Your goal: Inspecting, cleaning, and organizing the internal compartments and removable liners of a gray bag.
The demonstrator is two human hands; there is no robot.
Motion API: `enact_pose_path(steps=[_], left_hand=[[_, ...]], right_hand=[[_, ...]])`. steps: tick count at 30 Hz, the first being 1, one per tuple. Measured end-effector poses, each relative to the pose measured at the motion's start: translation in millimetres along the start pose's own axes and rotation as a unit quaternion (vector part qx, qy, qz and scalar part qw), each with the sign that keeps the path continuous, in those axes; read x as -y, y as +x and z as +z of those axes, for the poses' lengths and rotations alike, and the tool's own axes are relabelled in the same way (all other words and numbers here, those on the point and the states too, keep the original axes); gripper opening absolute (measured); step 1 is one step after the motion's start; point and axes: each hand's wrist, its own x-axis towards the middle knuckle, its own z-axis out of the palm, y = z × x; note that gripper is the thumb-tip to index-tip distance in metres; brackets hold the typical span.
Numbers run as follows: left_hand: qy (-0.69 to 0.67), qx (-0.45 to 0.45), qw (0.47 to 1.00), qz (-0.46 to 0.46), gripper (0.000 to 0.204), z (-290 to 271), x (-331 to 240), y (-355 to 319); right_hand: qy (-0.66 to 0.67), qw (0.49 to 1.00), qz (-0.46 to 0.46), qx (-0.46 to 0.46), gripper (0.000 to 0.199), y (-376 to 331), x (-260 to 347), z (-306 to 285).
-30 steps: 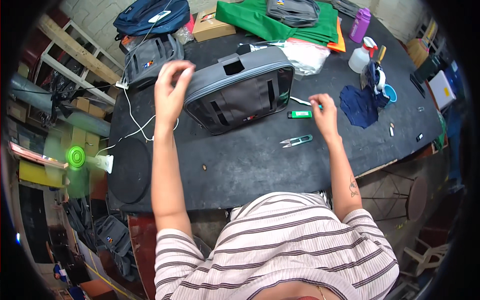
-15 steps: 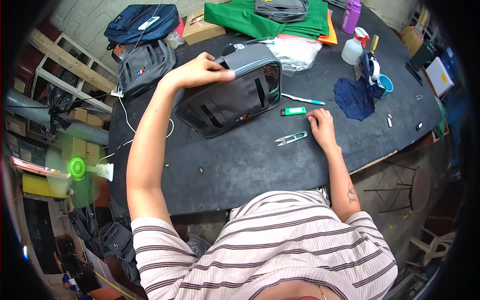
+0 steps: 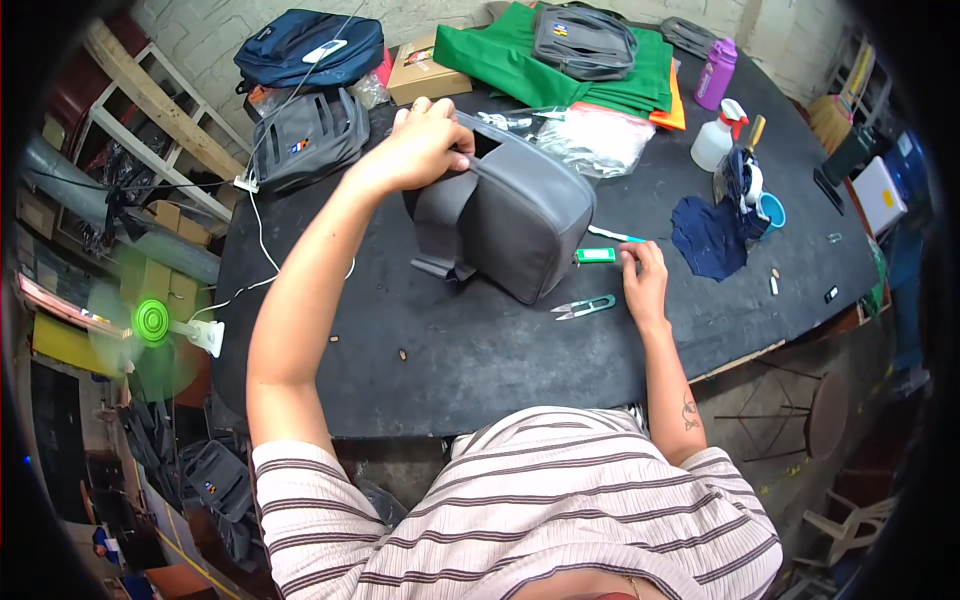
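Observation:
A grey bag [image 3: 525, 215] stands on the black table, turned so that a smooth side panel faces me and a strap or flap hangs at its left. My left hand [image 3: 425, 145] is closed on its upper edge, beside a dark opening; the fingertips are partly hidden. My right hand [image 3: 645, 270] lies on the table to the right, its fingers loosely bent and apart, holding nothing. Close to it are a small green case [image 3: 596, 255], a pen with a blue end [image 3: 618, 236] and thread snips [image 3: 583, 307] with green handles.
Behind lie a grey bag [image 3: 312, 135], a blue backpack [image 3: 310, 50], a cardboard box [image 3: 425, 75], green fabric [image 3: 490, 50] and plastic bags [image 3: 595, 140]. At right stand a spray bottle [image 3: 713, 142], a purple bottle [image 3: 715, 75] and navy cloth [image 3: 708, 235]. A green fan [image 3: 151, 321] spins at left.
My left hand has turned the grey bag, so its strapped face has swung away and a plain panel shows. The right hand stays on the table, with its fingers slightly shifted.

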Motion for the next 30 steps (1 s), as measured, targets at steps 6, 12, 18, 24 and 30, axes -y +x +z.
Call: enact_pose_path(steps=[6, 12, 18, 24, 30], left_hand=[[-0.023, -0.176, 0.974, -0.142, 0.017, 32.4, -15.9, -0.9], [-0.14, -0.444, 0.885, -0.027, 0.026, 43.3, -36.6, -19.7], [-0.454, -0.518, 0.7, -0.189, 0.016, 111.4, -81.5, -89.0], [-0.676, -0.352, 0.615, -0.202, 0.039, 116.8, -90.3, -72.3], [-0.868, -0.158, 0.45, -0.135, 0.037, 141.3, -67.9, -49.4]], right_hand=[[0.167, 0.984, -0.051, -0.032, 0.009, 12.7, 52.3, 17.3], [0.384, 0.903, 0.073, 0.178, 0.042, 26.7, 88.0, 66.0], [0.464, 0.862, 0.078, 0.191, 0.034, 43.9, 101.5, 67.1], [0.45, 0.857, 0.105, 0.23, 0.022, 53.4, 110.2, 45.9], [0.399, 0.903, -0.022, 0.157, 0.012, 72.4, 124.6, 36.3]])
